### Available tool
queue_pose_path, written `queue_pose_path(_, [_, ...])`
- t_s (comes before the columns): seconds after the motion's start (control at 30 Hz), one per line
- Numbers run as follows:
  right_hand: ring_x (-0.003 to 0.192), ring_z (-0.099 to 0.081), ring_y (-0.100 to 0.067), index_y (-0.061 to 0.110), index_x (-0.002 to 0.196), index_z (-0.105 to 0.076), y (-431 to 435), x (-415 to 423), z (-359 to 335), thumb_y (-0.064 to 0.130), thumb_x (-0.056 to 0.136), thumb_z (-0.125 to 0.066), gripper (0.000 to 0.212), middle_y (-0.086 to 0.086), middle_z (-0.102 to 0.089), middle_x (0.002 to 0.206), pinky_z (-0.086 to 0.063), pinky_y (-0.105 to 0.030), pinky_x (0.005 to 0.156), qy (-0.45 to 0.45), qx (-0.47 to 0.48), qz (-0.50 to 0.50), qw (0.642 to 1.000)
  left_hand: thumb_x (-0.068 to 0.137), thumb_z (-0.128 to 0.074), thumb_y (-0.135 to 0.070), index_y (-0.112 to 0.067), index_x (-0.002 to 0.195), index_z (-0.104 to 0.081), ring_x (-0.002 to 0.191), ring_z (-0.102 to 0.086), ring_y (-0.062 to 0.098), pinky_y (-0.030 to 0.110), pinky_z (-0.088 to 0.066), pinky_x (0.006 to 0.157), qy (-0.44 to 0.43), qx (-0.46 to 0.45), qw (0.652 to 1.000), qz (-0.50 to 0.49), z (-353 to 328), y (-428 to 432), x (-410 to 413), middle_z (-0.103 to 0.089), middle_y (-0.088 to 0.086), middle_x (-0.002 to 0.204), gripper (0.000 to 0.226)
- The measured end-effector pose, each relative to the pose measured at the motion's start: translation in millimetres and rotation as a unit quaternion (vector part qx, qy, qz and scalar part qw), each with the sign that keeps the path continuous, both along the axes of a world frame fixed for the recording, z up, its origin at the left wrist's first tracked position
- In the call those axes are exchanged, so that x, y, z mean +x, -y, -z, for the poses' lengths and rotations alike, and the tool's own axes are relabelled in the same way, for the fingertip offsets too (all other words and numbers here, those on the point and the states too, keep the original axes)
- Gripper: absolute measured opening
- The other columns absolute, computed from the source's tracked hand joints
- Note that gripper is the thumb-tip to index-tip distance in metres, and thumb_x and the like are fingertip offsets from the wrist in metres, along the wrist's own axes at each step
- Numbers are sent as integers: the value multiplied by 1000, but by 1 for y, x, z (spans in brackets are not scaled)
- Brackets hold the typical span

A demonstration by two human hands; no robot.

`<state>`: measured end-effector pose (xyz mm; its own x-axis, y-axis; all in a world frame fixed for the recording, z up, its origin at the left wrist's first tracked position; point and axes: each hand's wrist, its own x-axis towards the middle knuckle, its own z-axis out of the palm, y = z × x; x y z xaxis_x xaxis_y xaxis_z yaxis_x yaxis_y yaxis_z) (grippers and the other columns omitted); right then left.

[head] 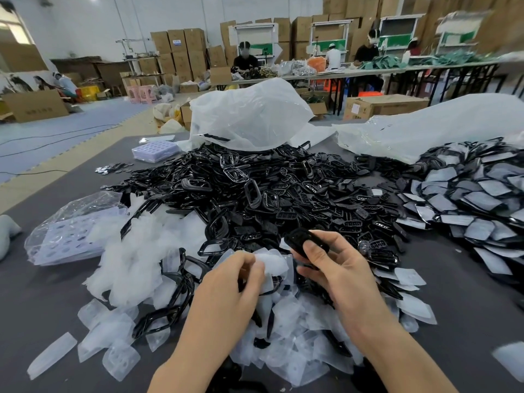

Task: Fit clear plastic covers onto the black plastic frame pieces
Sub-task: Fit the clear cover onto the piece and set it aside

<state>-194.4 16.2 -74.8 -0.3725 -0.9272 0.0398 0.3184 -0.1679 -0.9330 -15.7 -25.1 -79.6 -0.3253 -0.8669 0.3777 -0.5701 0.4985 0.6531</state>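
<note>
Cardboard boxes line the back wall of this workshop, and other workers sit at long tables behind my grey tabletop (42,302). I have my left hand (232,282) pinching a clear cover (272,262) and my right hand (337,268) clamped on a black frame piece (300,241), thumb on top. Both hands are close together above the near heap, the cover just beside the frame. My worry is the cover: it looks thin and limp, so it could crease or go on skewed if I press before the edges line up. I may also be pinching two stuck together; I cannot tell. A dropped part would vanish into the pile of black frames (255,188). As for containers, a clear bag (71,219) on my left holds pale sheets with rows of holes. A big white plastic bag (249,114) slumps at the back with black pieces at its mouth, its inside hidden.
</note>
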Motion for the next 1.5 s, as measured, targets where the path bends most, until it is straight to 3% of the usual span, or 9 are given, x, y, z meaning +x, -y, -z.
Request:
queue_pose_path(0.1, [102, -72, -21, 26, 90, -79, 0, 6, 2, 28, 71, -79, 19, -11, -77, 107, -58, -24, 84, 42, -4, -77, 996, 99, -48, -44, -37, 84, -57, 78, -62, 5, 20, -45, 65, -25, -15, 1000, -1, -1, -2, -2, -63, -19, 82, 19])
queue_pose_path(0.2, [112, -71, -24, 20, 102, -76, -1, 11, 4, 29, 75, -80, 30, -15, -74, 118, -58, -26, 87, 57, 4, -139, 989, 98, -48, -43, -40, 86, -56, 77, -62, 4, 26, -47, 69, -30, -25, 999, 15, -3, -6, -5, -64, -16, 77, 15])
queue_pose_path(0.3, [104, -74, -26, 12, 104, -76, -1, 11, 2, 16, 83, -73, 22, -19, -73, 117, -60, -27, 83, 118, -6, -164, 979, 97, -46, -47, -41, 92, -56, 82, -61, 4, 31, -50, 74, -31, -45, 998, 14, -2, -7, -5, -62, -19, 83, 13])
queue_pose_path(0.5, [87, -77, -21, 16, 92, -82, -1, 6, -2, 13, 83, -71, 15, -17, -77, 102, -61, -29, 78, 191, 8, -166, 967, 97, -45, -49, -50, 129, -45, 104, -59, 4, 19, -47, 81, -73, -29, 996, 50, -5, -9, -4, -55, -25, 114, 31])
queue_pose_path(0.73, [95, -76, -23, 13, 102, -80, -1, 5, 1, 13, 88, -71, 16, -16, -77, 106, -60, -30, 84, 191, 16, -202, 960, 93, -62, -40, -53, 101, -62, 95, -62, -5, 5, -42, 77, -117, 3, 993, 17, -6, -4, -5, -67, -32, 99, 15])
queue_pose_path(0.87, [94, -77, -24, 12, 103, -80, -1, 3, 0, 14, 86, -73, 18, -18, -77, 106, -60, -30, 82, 190, 12, -192, 963, 94, -65, -31, -53, 104, -64, 96, -62, -9, 2, -41, 79, -141, 0, 990, 14, -8, -6, -6, -68, -33, 97, 24])
queue_pose_path(1.07, [94, -77, -25, 11, 102, -80, 0, 2, -2, 14, 86, -71, 19, -19, -76, 108, -61, -29, 79, 188, 15, -171, 967, 92, -61, -41, -50, 104, -66, 89, -64, -2, 6, -44, 73, -150, -8, 989, 15, -10, -9, -6, -69, -26, 92, 16])
queue_pose_path(1.23, [90, -78, -25, 10, 99, -81, -2, 2, -6, 12, 84, -71, 18, -20, -76, 105, -61, -28, 74, 199, 12, -161, 967, 91, -67, -33, -46, 96, -70, 84, -68, 7, 15, -51, 73, -200, 36, 979, 17, -11, -10, -7, -72, -16, 87, 14])
queue_pose_path(1.5, [89, -77, -26, 11, 93, -82, -4, 4, -12, 11, 85, -67, 17, -18, -77, 101, -61, -28, 75, 204, -1, -147, 968, 88, -71, -29, -32, 81, -70, 66, -66, 7, 13, -51, 62, -260, 119, 958, 1, -14, -10, -12, -73, -6, 75, 7])
